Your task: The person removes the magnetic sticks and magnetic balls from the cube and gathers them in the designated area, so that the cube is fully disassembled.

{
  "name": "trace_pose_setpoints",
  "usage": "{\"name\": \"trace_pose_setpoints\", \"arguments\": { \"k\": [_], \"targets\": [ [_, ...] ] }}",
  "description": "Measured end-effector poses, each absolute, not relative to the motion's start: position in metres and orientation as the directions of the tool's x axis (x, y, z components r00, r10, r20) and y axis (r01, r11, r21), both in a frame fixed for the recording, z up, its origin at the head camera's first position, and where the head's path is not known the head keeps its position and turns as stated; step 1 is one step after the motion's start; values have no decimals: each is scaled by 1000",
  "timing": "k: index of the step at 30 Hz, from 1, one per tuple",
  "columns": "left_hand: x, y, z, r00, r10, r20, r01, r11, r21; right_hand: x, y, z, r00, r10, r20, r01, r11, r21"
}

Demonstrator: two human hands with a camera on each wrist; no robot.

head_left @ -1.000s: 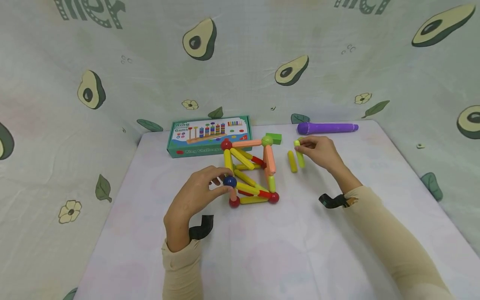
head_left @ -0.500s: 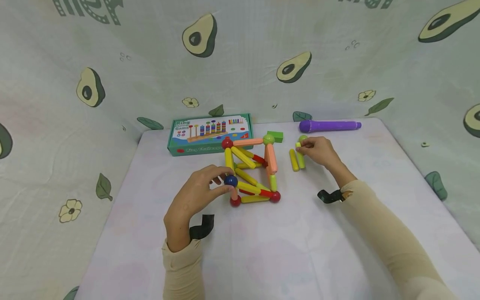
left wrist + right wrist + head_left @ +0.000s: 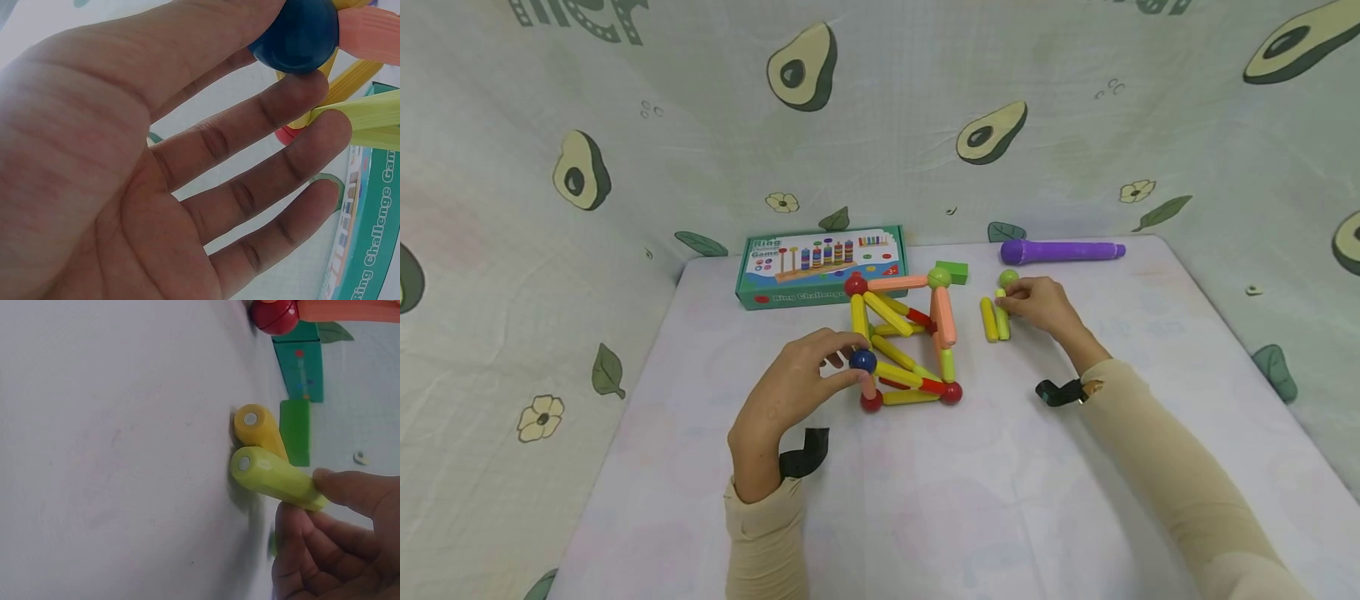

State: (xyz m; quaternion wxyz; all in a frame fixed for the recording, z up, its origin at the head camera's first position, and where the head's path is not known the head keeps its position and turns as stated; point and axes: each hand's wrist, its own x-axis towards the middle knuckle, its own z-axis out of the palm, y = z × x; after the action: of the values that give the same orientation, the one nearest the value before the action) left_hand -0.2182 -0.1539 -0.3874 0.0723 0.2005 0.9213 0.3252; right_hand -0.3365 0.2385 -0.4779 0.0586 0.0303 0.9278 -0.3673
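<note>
A frame of coloured magnetic sticks and balls stands mid-table, with pink, yellow and red sticks joined at balls such as the red ball (image 3: 951,392). My left hand (image 3: 805,371) pinches the dark blue ball (image 3: 862,360) at its near left corner between thumb and fingertips. In the left wrist view the other fingers spread beneath that blue ball (image 3: 299,37). My right hand (image 3: 1041,304) pinches one end of a light green stick (image 3: 275,477). Beside that stick lies a yellow stick (image 3: 989,320), and the two overlap in the right wrist view. Both show silvery end discs.
Behind the frame lies a green Ring Challenge game box (image 3: 790,297). A green block (image 3: 953,272) sits to its right, and a light green ball (image 3: 1008,278) rests just beyond my right hand. A purple microphone-shaped object (image 3: 1063,252) lies along the table's back edge.
My right hand has lowered slightly towards the table with the light green stick, and the green ball behind it shows more fully. My left hand keeps its hold on the blue ball.
</note>
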Motion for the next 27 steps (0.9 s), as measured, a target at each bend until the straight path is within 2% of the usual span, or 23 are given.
{"name": "trace_pose_setpoints", "arguments": {
  "k": [17, 27],
  "targets": [
    [-219, -153, -389, -910, 414, -1, 322, 711, 625, -343, 237, -492, -988, 32, -149, 125, 730, -672],
    [-219, -154, -388, -912, 409, -10, 314, 714, 626, -334, 237, -489, -997, 26, -77, 68, 783, -619]
  ]
}}
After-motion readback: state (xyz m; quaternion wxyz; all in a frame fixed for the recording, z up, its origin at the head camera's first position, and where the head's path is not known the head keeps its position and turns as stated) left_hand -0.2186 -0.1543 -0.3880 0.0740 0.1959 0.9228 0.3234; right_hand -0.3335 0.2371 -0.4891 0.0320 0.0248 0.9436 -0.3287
